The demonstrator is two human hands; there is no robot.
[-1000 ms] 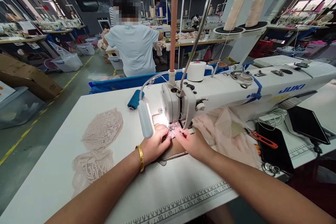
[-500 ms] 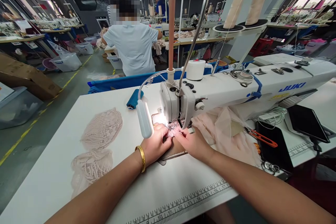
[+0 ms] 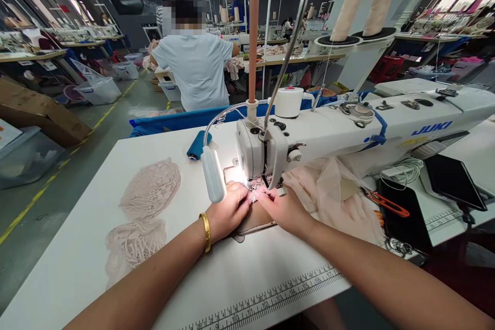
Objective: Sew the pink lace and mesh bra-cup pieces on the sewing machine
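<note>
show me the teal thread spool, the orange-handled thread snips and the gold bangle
teal thread spool (image 3: 198, 145): head view, middle of its wound side
orange-handled thread snips (image 3: 390, 208): head view, on the orange handle
gold bangle (image 3: 206, 232): head view, on the band over the left wrist

Left hand (image 3: 228, 211), right hand (image 3: 284, 209): palms down, fingertips meeting, forearms converging.

Two hands (image 3: 228, 211) (image 3: 284, 209), two lace pieces (image 3: 150, 188) (image 3: 133, 247)
</note>
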